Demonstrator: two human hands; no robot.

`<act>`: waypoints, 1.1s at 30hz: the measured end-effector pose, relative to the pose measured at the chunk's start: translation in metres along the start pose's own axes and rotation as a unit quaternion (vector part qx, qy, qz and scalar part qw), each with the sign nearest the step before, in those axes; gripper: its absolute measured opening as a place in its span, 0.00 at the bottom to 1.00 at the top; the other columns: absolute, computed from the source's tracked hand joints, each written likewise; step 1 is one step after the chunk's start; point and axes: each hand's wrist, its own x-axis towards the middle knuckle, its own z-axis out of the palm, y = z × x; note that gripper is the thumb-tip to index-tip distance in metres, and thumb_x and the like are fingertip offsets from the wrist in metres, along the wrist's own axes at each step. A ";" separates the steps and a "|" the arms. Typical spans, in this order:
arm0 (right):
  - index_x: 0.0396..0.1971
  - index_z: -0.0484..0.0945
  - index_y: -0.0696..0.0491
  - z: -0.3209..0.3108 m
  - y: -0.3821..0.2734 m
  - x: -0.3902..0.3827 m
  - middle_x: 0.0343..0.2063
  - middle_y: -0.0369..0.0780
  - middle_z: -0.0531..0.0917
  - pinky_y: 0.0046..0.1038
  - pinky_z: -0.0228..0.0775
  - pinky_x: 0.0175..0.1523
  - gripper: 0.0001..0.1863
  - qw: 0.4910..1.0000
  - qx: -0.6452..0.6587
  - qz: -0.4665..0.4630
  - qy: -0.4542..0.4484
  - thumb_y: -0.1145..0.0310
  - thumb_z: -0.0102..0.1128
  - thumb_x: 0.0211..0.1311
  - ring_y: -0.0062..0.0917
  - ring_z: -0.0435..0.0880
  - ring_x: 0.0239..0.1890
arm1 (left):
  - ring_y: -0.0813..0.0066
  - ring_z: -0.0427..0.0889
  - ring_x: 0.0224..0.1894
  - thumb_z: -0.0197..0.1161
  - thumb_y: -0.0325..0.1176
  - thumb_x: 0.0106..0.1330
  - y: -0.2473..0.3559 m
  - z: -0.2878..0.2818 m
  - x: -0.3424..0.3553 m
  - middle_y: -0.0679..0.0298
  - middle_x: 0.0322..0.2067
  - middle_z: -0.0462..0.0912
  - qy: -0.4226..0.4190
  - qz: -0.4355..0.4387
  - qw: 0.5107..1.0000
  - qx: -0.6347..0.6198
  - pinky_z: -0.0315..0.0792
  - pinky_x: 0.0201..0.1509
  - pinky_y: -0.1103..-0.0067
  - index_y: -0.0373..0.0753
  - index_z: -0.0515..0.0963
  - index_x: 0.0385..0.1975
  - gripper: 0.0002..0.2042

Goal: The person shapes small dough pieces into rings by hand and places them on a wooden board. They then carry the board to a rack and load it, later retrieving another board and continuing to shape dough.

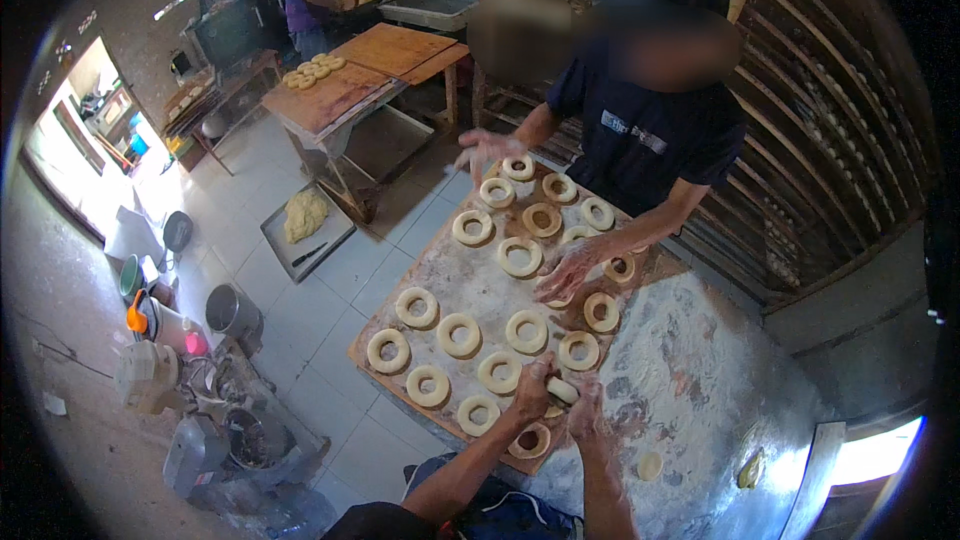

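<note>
Here at the flour-dusted bench [690, 370], the person's left hand [533, 392] looks clamped on one end of a pale dough piece [563, 391], just above the near edge of a wooden board [455, 275]. The right hand [587, 412] meets its other end; whether it grips, I cannot tell. Pale dough rings [441, 337] lie spread over the board, its wood whitened with flour. Across from us a co-worker in a dark shirt [650, 130] reaches both hands over the rings. Slatted racks [800, 130] line the wall behind. On the tiled floor [345, 290] a tray [330, 262] carries a yellowish dough lump [305, 216]. Farther off, more rings sit on a wooden-topped bench [310, 108], and daylight pours through a doorway [90, 130].
</note>
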 end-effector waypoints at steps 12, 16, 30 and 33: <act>0.19 0.76 0.61 0.055 -0.079 0.056 0.18 0.46 0.80 0.40 0.68 0.33 0.32 0.991 -0.046 0.058 -0.110 0.47 0.55 0.76 0.32 0.74 0.23 | 0.63 0.72 0.25 0.51 0.44 0.76 0.040 -0.077 0.047 0.57 0.22 0.73 -0.009 0.131 0.933 0.334 0.69 0.35 0.66 0.35 0.71 0.30 0.18; 0.24 0.79 0.59 0.088 -0.048 0.081 0.23 0.45 0.83 0.39 0.71 0.32 0.23 0.990 -0.090 -0.065 -0.086 0.53 0.62 0.70 0.36 0.81 0.24 | 0.68 0.73 0.24 0.50 0.48 0.77 0.049 -0.091 0.059 0.56 0.21 0.72 0.001 0.222 0.895 0.386 0.69 0.31 0.66 0.35 0.72 0.30 0.20; 0.69 0.63 0.61 0.079 -0.098 0.128 0.52 0.56 0.82 0.45 0.73 0.62 0.45 0.966 -0.234 0.074 -0.079 0.63 0.76 0.53 0.50 0.80 0.58 | 0.42 0.82 0.41 0.68 0.33 0.64 0.120 -0.147 0.165 0.47 0.38 0.83 0.096 0.210 0.720 0.655 0.75 0.44 0.54 0.35 0.78 0.39 0.10; 0.66 0.69 0.59 0.014 -0.066 0.050 0.49 0.53 0.83 0.44 0.73 0.62 0.38 0.980 -0.182 0.075 -0.029 0.67 0.74 0.56 0.49 0.80 0.55 | 0.43 0.82 0.41 0.70 0.33 0.62 0.121 -0.152 0.163 0.48 0.36 0.84 0.059 0.217 0.727 0.648 0.76 0.45 0.56 0.34 0.80 0.43 0.14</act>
